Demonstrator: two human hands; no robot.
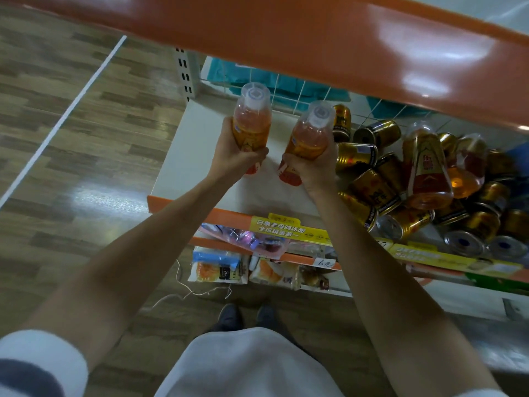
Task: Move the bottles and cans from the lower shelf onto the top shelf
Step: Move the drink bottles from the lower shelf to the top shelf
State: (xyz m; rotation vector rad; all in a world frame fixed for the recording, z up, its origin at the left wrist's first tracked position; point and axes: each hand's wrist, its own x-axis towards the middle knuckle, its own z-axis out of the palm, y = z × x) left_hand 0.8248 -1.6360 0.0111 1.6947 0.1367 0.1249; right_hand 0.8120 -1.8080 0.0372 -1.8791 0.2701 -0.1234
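My left hand (pixel 233 156) grips an orange drink bottle (pixel 252 121) with a clear cap, held upright above the lower shelf (pixel 189 156). My right hand (pixel 313 167) grips a second, matching bottle (pixel 312 136) beside it. Both bottles sit just below the orange front edge of the top shelf (pixel 315 44). To the right, several gold cans (pixel 369 187) and two more orange bottles (pixel 426 170) lie heaped on the lower shelf.
A white wire grid (pixel 286 90) backs the lower shelf, with teal items behind it. Yellow price strips (pixel 289 229) run along its front edge. Snack packets (pixel 217 270) hang on the shelves below. Wood-pattern floor lies to the left.
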